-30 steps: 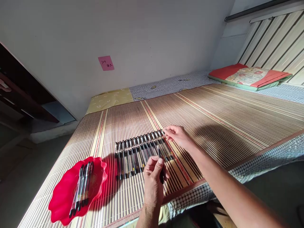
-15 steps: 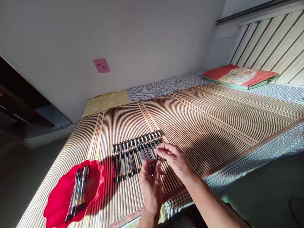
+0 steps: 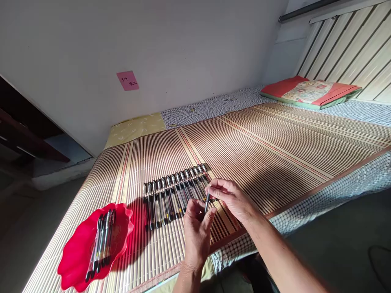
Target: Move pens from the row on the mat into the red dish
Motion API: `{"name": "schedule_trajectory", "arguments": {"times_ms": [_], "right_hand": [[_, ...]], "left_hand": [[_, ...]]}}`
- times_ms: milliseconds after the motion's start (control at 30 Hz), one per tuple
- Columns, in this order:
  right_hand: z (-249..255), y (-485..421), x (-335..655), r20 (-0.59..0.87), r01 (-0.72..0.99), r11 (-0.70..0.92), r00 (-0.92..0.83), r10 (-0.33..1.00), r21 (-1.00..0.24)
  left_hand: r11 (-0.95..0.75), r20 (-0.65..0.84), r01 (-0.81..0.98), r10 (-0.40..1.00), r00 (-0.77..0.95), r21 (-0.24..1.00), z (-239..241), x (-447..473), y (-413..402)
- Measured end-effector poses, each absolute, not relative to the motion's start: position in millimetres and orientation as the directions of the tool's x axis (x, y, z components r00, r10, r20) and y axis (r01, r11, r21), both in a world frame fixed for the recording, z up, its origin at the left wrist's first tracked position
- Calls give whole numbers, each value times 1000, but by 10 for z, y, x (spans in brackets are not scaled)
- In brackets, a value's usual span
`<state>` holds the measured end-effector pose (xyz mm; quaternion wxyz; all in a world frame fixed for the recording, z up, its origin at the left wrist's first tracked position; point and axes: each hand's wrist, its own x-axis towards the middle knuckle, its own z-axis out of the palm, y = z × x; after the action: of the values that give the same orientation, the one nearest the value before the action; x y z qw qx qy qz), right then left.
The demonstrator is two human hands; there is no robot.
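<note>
In the head view, the left hand (image 3: 198, 228) is closed round the lower part of a dark pen (image 3: 207, 202), its thumb and fingers pinched in. The right hand (image 3: 230, 199) has its fingertips drawn together at the pen's upper end; whether they also hold a small part, I cannot tell. The pen stands steeply, above the mat (image 3: 259, 142), beside a row of caps (image 3: 175, 178) and barrels (image 3: 166, 209). More pens (image 3: 102, 244) lie in the red plate (image 3: 73, 244). The step looks like fitting or loosening something at the pen's end; the next move calls for a steady left grip and straight alignment.
</note>
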<state>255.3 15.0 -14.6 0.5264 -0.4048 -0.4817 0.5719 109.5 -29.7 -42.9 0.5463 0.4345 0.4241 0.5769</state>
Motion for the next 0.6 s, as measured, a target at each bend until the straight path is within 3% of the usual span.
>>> {"name": "schedule_trajectory", "arguments": {"times_ms": [67,167,233,433,600], "right_hand": [[-143,151,2576,55,-200,29,-127,990,-979],[-145,150,2628,90,-215,53,-166,982,-975],[-148,147,2652,99,-227,53,-198,975,-973],[-121,143,2654,103,-151,74,-197,975,-986],[-84,118,2692,127,-198,72,-281,951,-978]], "left_hand": [[-28,29,-235,1000,1,972,-444,1093,-313],[97,-38,-244,971,237,965,-463,1072,-319],[141,-54,-271,951,305,952,-467,1065,-313],[-41,53,-291,998,33,956,-425,1104,-309],[220,-88,-368,935,344,903,-393,1090,-319]]}}
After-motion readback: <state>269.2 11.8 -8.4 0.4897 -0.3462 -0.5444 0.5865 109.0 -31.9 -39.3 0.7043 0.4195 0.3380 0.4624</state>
